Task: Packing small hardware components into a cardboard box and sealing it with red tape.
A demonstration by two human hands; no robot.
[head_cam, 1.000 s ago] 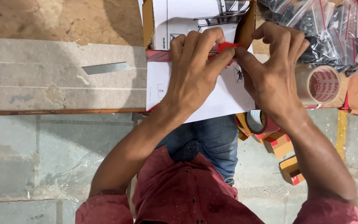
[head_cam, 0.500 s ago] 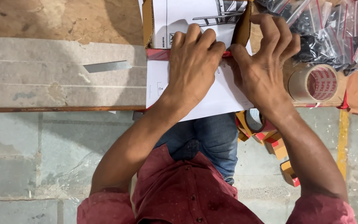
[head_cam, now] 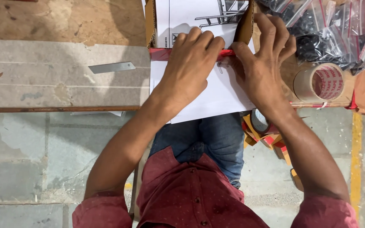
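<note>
Both hands rest on a white printed sheet (head_cam: 199,95) that lies over the near edge of a worn wooden bench (head_cam: 64,76) and hangs off toward the lap. Left hand (head_cam: 189,69) lies flat, palm down, fingers extended and close together, pressing on a strip of red tape (head_cam: 161,53) that runs across the sheet at the near edge of a shallow cardboard box (head_cam: 151,25); it grips nothing. Right hand (head_cam: 262,63) sits just beside it, fingers spread and arched, thumb pressing the right end of the same red strip where the two hands nearly meet. The box holds a white sheet with a line drawing. Right of the right hand, a roll of clear packing tape (head_cam: 320,82) stands on the bench, with a pile of small plastic bags of dark parts (head_cam: 330,29) behind it. Left of the box, well apart, a loose metal blade (head_cam: 111,67) lies flat. Below the bench edge, another tape roll (head_cam: 258,120) and cardboard scraps sit by the knee
</note>
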